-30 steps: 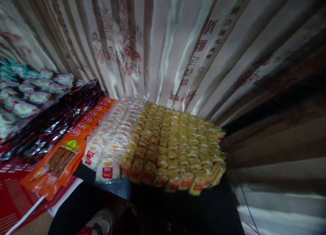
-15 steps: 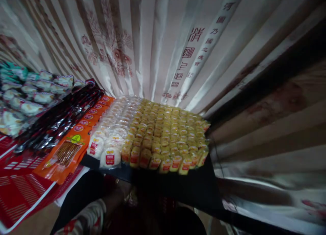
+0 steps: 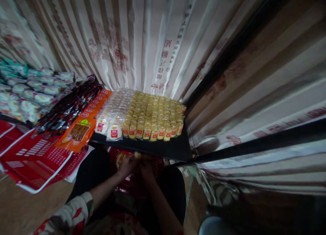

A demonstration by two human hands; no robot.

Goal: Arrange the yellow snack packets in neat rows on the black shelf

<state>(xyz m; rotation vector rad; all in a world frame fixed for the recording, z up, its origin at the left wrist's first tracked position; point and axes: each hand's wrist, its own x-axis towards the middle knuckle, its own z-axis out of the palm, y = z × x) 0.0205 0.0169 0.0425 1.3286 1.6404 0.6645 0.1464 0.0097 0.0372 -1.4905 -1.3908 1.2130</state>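
My left hand (image 3: 127, 164) and my right hand (image 3: 145, 167) meet low in the middle of the view, just below the front edge of a black tray (image 3: 163, 148). Both hands have their fingers curled, pinching a small pale item (image 3: 137, 155) between them; it is too dim to name. Under the hands sits a red basket (image 3: 119, 158) with packets in it. The tray carries tight rows of yellow snack packets (image 3: 155, 114) and, on its left side, white snack packets (image 3: 113, 121). My left sleeve (image 3: 73, 214) has a floral pattern.
Left of the tray lie orange packs (image 3: 80, 131), dark red glossy packs (image 3: 68, 107) and pale green-white packs (image 3: 28, 92). A red printed sheet (image 3: 38, 158) hangs over the table edge. Striped curtains (image 3: 152, 41) close off the back and right. The wooden floor (image 3: 17, 208) shows at the lower left.
The view has tilted down and pulled back, so the tray looks smaller and higher. Both hands, barely visible before, have come into view together below the tray's front edge.
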